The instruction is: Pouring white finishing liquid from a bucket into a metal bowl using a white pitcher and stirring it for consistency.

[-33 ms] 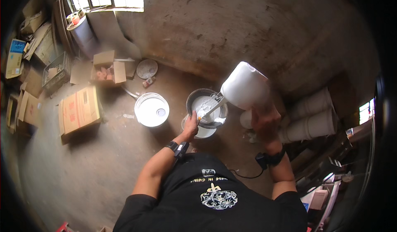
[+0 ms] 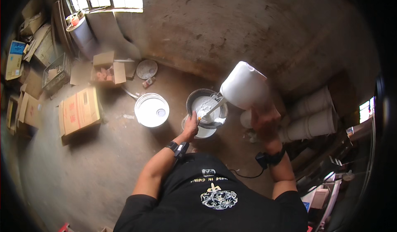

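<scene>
My left hand (image 2: 190,127) is closed at the near left rim of a dark round tub (image 2: 191,101), around what looks like a pale scraper-like tool (image 2: 215,106) with an orange spot by the thumb. This tool slants up to the lip of a tilted white plastic container (image 2: 244,85). Blurred and in shade, my right hand (image 2: 266,122) grips that container's lower right side; its exact finger hold is hidden. Thick white paste (image 2: 203,103) lies in the tub. Beneath it shows part of a white bucket (image 2: 205,133).
An open white bucket (image 2: 151,110) stands left of the tub. Cardboard boxes (image 2: 80,110) lie farther left, with a plastic crate (image 2: 58,72) behind. A round lid (image 2: 147,69) rests near the wall. White cylinders (image 2: 310,124) lie at right; a black cable (image 2: 248,176) hangs near my right wrist.
</scene>
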Demonstrator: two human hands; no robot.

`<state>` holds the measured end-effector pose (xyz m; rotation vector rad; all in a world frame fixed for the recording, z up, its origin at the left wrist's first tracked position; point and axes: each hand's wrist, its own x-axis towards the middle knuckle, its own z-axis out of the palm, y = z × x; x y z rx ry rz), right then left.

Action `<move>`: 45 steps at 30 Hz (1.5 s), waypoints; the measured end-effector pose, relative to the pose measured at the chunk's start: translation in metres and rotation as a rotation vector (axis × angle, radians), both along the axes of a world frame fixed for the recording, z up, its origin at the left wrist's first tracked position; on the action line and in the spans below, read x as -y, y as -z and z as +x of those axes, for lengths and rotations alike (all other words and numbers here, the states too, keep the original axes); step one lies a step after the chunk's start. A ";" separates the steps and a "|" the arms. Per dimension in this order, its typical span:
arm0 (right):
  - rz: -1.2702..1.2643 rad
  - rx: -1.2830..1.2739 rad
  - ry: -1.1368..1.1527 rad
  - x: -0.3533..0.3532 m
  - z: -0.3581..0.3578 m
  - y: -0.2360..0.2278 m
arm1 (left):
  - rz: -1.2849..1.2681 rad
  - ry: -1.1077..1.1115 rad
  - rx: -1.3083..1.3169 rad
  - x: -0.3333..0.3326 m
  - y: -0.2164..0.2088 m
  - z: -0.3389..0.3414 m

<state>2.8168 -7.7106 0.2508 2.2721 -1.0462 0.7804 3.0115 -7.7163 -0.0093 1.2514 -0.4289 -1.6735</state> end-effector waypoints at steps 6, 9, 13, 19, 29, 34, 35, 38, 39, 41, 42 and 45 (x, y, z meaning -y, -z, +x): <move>-0.010 -0.015 -0.024 0.001 -0.003 0.000 | -0.025 -0.002 0.029 0.001 0.012 -0.006; 0.004 -0.016 -0.014 0.008 -0.005 -0.004 | -0.011 0.022 0.013 0.008 0.007 -0.003; 0.006 0.002 -0.031 0.012 -0.003 -0.008 | 0.022 0.038 -0.039 0.010 0.008 -0.004; 0.011 -0.002 -0.023 0.013 -0.003 -0.012 | 0.053 0.052 -0.080 0.011 0.006 -0.006; 0.010 -0.055 -0.015 0.013 -0.008 -0.014 | 0.026 0.052 -0.071 0.003 -0.003 -0.008; 0.039 -0.035 -0.009 0.014 -0.008 -0.015 | 0.027 0.027 -0.082 -0.001 -0.005 -0.009; 0.033 -0.036 -0.019 0.015 -0.010 -0.014 | 0.028 0.027 -0.083 -0.001 -0.005 -0.010; 0.034 -0.031 -0.028 0.015 -0.009 -0.015 | 0.037 0.026 -0.072 -0.002 -0.005 -0.008; 0.039 -0.025 -0.024 0.015 -0.009 -0.015 | 0.033 0.039 -0.075 -0.003 -0.004 -0.007; 0.051 -0.025 -0.022 0.013 -0.007 -0.016 | 0.032 0.051 -0.079 -0.004 -0.003 -0.006; 0.061 -0.024 -0.020 0.013 -0.006 -0.016 | 0.030 0.042 -0.078 -0.004 -0.005 -0.006; 0.061 -0.004 -0.028 0.014 -0.005 -0.016 | 0.031 0.028 -0.070 -0.006 -0.012 -0.007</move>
